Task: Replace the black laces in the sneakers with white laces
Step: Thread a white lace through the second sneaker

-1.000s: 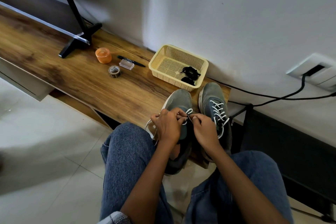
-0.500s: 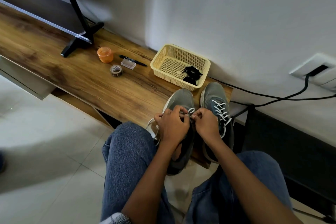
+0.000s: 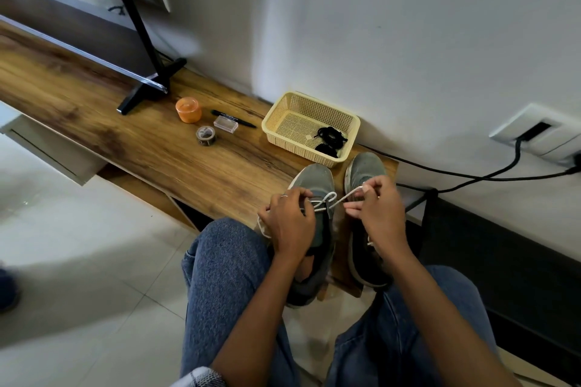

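Wooden bench (image 3: 151,148) against white wall; both hands' fingers (image 3: 356,206) pinch white lace (image 3: 341,198).

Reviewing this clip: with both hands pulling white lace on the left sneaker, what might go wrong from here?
1. The right hand draws the white lace sideways across the right sneaker; it may snag there.
2. The left sneaker hangs over the wooden shelf edge, so a hard tug might pull it off.
3. The left hand hides its grip; uneven lace ends could go unnoticed.
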The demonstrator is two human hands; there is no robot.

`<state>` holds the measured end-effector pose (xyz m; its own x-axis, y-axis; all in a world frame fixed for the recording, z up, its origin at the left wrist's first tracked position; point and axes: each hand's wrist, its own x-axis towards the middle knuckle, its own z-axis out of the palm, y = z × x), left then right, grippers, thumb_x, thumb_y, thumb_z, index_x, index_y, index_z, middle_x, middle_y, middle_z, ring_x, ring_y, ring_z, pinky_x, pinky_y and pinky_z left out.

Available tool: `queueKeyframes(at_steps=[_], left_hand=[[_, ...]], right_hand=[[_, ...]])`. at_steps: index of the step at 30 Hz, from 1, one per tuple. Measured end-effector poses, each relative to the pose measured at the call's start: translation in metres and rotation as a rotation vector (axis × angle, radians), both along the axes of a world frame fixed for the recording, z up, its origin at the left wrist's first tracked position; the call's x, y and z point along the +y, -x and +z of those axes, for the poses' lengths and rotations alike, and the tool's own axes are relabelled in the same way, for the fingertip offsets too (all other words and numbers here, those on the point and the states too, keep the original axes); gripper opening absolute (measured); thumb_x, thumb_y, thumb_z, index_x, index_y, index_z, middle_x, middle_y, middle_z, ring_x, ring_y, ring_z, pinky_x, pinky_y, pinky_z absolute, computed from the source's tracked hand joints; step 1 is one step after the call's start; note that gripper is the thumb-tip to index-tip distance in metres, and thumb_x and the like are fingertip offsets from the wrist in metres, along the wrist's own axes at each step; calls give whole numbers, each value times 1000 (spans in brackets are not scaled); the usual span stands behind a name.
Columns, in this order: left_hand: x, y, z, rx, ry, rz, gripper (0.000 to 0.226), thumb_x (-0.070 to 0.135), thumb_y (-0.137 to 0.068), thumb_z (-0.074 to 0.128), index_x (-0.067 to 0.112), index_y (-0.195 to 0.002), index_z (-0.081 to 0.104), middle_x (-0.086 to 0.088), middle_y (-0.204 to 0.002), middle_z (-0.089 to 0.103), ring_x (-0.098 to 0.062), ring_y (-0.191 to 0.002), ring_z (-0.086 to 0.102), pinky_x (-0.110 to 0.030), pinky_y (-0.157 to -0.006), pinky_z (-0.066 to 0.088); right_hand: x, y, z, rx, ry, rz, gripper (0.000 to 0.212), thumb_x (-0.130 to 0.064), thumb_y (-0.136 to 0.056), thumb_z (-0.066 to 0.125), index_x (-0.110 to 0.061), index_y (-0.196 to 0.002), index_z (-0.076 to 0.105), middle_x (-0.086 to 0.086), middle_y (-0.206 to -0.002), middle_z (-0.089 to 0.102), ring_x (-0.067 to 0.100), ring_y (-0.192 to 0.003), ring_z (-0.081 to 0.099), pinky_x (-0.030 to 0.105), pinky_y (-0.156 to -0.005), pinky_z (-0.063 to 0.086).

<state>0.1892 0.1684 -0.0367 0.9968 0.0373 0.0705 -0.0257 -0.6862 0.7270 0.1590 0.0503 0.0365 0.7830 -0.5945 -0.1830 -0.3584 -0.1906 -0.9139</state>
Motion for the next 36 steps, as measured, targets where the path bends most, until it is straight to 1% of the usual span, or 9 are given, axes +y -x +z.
queueKeyframes(at_steps=[3,6,10,13,15,18,25,29,36], left_hand=[[3,4,4,-11,43,84,11,22,-91,53,29,-95,60,12,-98,61,-11,-104,47,-28,-84,13],[9,11,3,-3,43,123,14,32,-89,47,27,-97,58,5,-105,58,-16,-107,45,-31,-86,17],[18,26,5,66,68,67,52,55,-77,43,22,-116,53,-1,-115,52,-22,-112,43,-39,-95,32],[21,35,2,203,41,-5,70,48,-80,62,15,-137,40,-8,-132,47,-26,-125,38,-42,-103,31],[22,38,-1,275,47,-10,75,39,-84,66,10,-144,31,-12,-138,44,-28,-130,36,-40,-107,28],[21,38,-2,335,118,25,71,32,-87,66,7,-143,30,-15,-137,45,-30,-128,39,-39,-105,32],[20,36,-6,356,138,-2,64,31,-87,63,10,-141,36,-12,-130,55,-29,-122,49,-44,-101,40],[19,35,-6,341,125,-45,54,30,-91,60,15,-139,42,-10,-131,54,-28,-122,49,-43,-101,40],[21,34,-7,334,89,-59,51,30,-94,57,17,-141,40,-11,-135,51,-28,-125,46,-41,-102,39]], right_hand=[[-4,-2,18,-79,-76,-29,20,-9,-101,36,-16,-85,46,11,-92,60,16,-72,70,23,-61,58],[-6,-7,36,-144,-66,-28,22,-9,-102,36,-19,-83,44,12,-94,59,20,-78,70,24,-64,58],[-8,-13,60,-232,-33,-26,24,-8,-102,36,-21,-83,43,10,-95,59,15,-79,69,21,-67,58],[-11,-17,81,-310,-30,-14,24,-8,-102,37,-21,-83,43,13,-97,59,18,-80,70,23,-69,58],[-14,-18,94,-351,-25,-12,22,-7,-101,38,-20,-84,44,15,-98,60,18,-78,70,27,-72,59],[-15,-15,110,-404,-3,-2,17,-7,-101,38,-16,-89,45,12,-95,61,16,-77,71,29,-73,59],[-19,0,138,-553,33,-15,23,-7,-101,37,-23,-86,44,7,-89,61,19,-77,72,30,-73,58],[-16,6,147,-619,66,-27,22,-8,-101,37,-23,-87,44,9,-92,62,19,-79,72,30,-74,58],[-16,9,176,-787,121,-67,20,-7,-99,35,-23,-89,42,11,-92,61,20,-78,72,29,-72,57]])
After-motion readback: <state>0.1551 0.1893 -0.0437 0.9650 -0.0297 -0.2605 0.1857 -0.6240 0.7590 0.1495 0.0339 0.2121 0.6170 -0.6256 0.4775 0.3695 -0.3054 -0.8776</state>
